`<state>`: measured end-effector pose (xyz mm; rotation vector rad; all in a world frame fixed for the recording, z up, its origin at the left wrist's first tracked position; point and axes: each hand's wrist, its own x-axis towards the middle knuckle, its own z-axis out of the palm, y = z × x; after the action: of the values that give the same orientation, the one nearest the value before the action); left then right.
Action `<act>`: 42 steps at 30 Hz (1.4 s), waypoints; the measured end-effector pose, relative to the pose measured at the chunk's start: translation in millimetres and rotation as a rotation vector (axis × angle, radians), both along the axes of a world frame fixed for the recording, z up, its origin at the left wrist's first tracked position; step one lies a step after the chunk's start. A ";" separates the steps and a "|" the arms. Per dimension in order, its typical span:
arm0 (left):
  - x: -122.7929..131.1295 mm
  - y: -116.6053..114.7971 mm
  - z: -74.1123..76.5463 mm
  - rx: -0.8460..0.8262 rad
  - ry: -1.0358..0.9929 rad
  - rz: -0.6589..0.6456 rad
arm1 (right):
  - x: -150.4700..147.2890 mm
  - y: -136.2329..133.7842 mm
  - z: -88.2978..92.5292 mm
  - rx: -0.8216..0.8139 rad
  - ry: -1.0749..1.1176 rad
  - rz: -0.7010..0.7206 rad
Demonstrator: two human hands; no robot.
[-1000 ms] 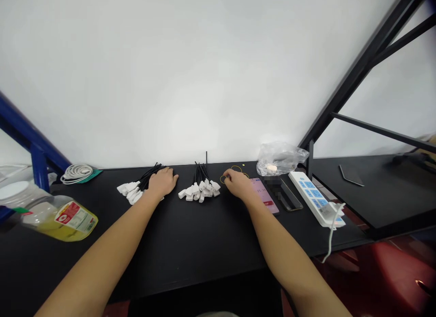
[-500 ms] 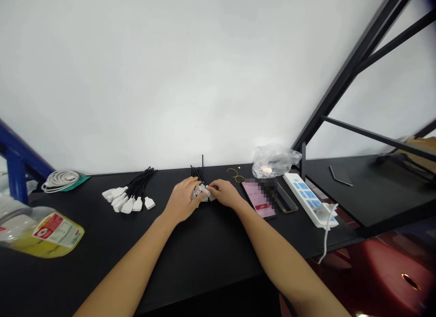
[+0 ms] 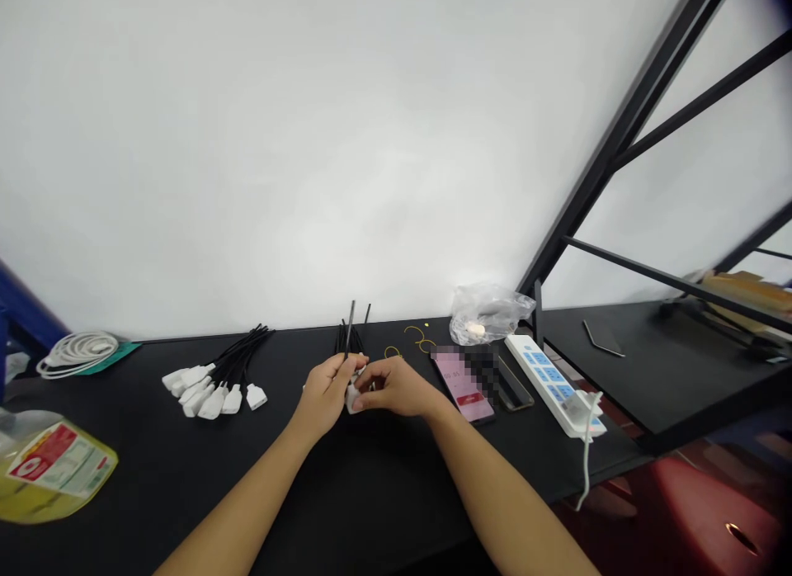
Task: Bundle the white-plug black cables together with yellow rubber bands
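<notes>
My left hand (image 3: 326, 392) is closed, with a short black cable (image 3: 351, 328) rising upright from between its thumb and fingers. The white connector (image 3: 352, 398) at the cable's lower end is pinched between the thumb and fingers of my right hand (image 3: 396, 386). Behind my hands lie more black cables (image 3: 340, 338) of a small bunch; their white ends are mostly hidden by my hands. To the left, a fanned pile of several white connectors (image 3: 211, 403) with black cables (image 3: 244, 353) rests on the black table (image 3: 371, 485).
Yellow rubber bands (image 3: 426, 344) lie behind my right hand. Right of it are a lit phone (image 3: 461, 384), a dark phone (image 3: 515, 384), a white power strip (image 3: 550, 382) and a plastic bag (image 3: 492, 308). At left are a coiled white cable (image 3: 77, 355) and a bottle of yellow liquid (image 3: 58, 469).
My left hand has gone from lying over the bunch to gripping one cable, which now stands up. My right hand has turned inward onto its connector. The view has shifted slightly.
</notes>
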<state>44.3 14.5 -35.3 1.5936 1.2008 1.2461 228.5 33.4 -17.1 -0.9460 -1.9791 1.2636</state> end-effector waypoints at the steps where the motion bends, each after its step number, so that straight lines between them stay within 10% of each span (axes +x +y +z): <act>1: 1.2 -2.7 2.2 -0.025 -0.050 0.031 | 0.6 0.9 -0.6 0.055 -0.051 -0.040; 6: 3.7 -7.3 3.7 -0.066 -0.325 0.169 | 7.6 20.8 -14.6 0.238 -0.268 -0.422; 17: 17.0 -4.5 -21.5 -0.307 -0.355 0.090 | -7.1 17.2 -25.2 0.181 -0.412 -0.340; 23: 18.2 -3.6 -18.1 -0.474 -0.445 0.088 | 3.7 24.4 -18.4 -0.148 0.005 -0.412; 27: 18.5 -5.6 -12.7 -0.456 -0.544 0.105 | 7.0 13.2 -10.9 -0.235 0.149 -0.148; 32: 21.5 -12.7 -10.0 -0.264 -0.395 0.098 | 9.4 -2.1 -1.4 -0.096 -0.193 0.143; 42: 18.3 -15.2 -22.1 -0.055 -0.146 0.122 | 10.1 31.4 -20.0 0.230 -0.441 -0.450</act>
<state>62.5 -0.7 -57.4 1.3827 1.2435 1.3702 238.6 64.9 -37.1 -1.5384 -2.0082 0.5989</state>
